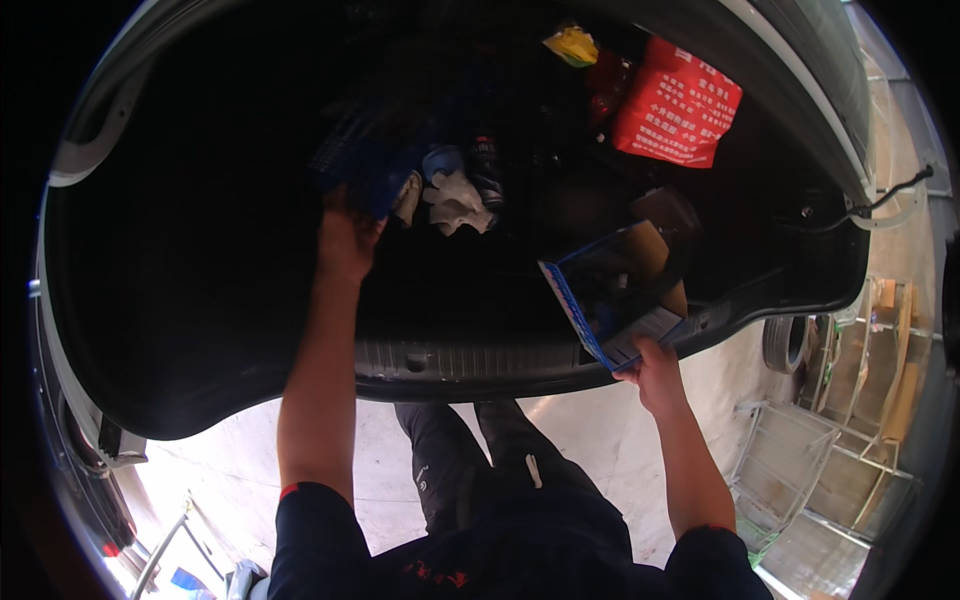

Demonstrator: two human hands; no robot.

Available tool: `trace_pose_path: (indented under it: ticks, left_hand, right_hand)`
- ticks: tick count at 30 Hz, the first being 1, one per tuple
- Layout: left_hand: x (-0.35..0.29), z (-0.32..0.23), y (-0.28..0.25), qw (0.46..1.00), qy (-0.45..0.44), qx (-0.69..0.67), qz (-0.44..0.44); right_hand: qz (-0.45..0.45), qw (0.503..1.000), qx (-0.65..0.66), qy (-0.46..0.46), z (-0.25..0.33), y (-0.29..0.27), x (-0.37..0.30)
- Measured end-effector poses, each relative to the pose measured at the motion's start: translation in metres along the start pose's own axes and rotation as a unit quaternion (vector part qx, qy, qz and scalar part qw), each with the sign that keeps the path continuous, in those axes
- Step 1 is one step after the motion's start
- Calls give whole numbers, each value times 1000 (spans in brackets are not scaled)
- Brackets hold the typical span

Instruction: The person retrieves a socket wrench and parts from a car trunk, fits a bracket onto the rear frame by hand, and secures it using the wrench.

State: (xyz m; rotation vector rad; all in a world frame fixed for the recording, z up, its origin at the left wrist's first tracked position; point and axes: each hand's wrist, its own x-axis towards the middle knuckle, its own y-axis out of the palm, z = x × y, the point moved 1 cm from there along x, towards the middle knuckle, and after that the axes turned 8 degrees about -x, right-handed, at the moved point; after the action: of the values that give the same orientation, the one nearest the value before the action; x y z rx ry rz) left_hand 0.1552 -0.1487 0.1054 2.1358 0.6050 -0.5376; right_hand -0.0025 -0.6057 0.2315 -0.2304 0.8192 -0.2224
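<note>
My right hand point(652, 374) is closed on the near edge of an open blue cardboard box point(590, 315), thumb over its wall. The box tilts over the trunk's rear sill, with small dark items dimly visible inside. Farther in on the left, my left hand point(350, 240) grips the near edge of a dark blue, flat-sided thing point(370, 165), smeared by motion; its kind is unclear. Just right of it lie a crumpled whitish cloth point(458, 203), a light blue round thing point(443, 160) and a dark can-shaped bottle point(486, 170).
A red printed bag point(675, 108) and a yellow packet point(572, 46) lie deep in the trunk at right. The black trunk sill point(470, 360) crosses before my legs. Outside at right are a tire point(786, 343) and metal racks point(790, 450).
</note>
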Motion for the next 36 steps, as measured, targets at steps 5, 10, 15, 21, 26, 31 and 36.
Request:
trace_pose_path:
  ticks: [5, 10, 15, 21, 26, 31, 36]
  left_hand:
    - [89, -2, -25, 997, 0, 44, 65]
    - [110, -50, -58, 975, 30, 198, -99]
    - [-65, -28, 4, 974, 192, 85, -82]
    - [-269, -19, -67, 801, 321, 497, 92]
    - [-332, -17, -127, 844, 133, 503, 132]
    - [-337, -43, -151, 831, 144, 522, 130]
    - [-321, -48, -141, 821, 156, 537, 111]
  right_hand:
    - [32, 999, 6, -23, 4, 25, 3]
    - [79, 994, -66, -43, 18, 80, -2]
    - [101, 989, -104, -37, 18, 131, 8]
    - [199, 972, -98, -71, 42, 268, 17]
    - [223, 964, -132, -53, 57, 387, 40]
    - [267, 784, -466, -311, 37, 476, 67]
    - [224, 804, -455, -312, 15, 473, 70]
